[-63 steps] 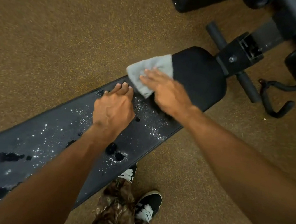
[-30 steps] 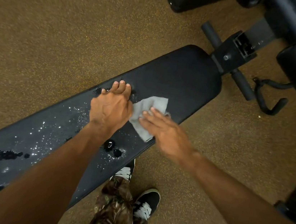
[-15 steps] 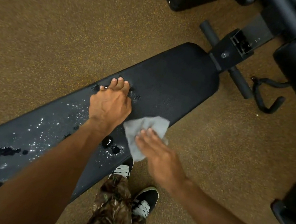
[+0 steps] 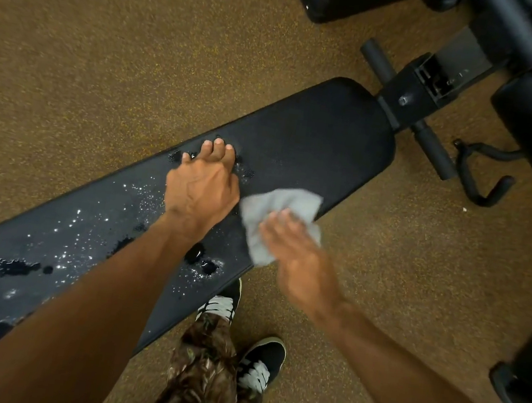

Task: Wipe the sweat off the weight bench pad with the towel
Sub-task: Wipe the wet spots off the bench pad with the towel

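Towel [image 4: 278, 216]: we see a small gray towel lying on the near edge of the black bench pad [image 4: 316, 140], about halfway along it. One corner hangs over the edge.
Right hand [image 4: 298, 256]: our right hand lies flat on top of the towel with the fingers spread out. It presses the towel down and does not squeeze it. The hand looks blurry.
Left hand [image 4: 200, 189]: our left hand rests flat on the pad just beside the towel, on its left. The fingers are straight and hold nothing. It seems to prop us up.
Dry part: the far end of the pad, past the towel, looks dark and dry. We think that part is done.
Wet part [image 4: 66, 242]: the near half of the pad has shiny drops and dark puddles. Some sit right by our left wrist. We think about half the job is left.
Around us: brown floor [image 4: 76, 41], our shoes [image 4: 260, 359] below the bench.
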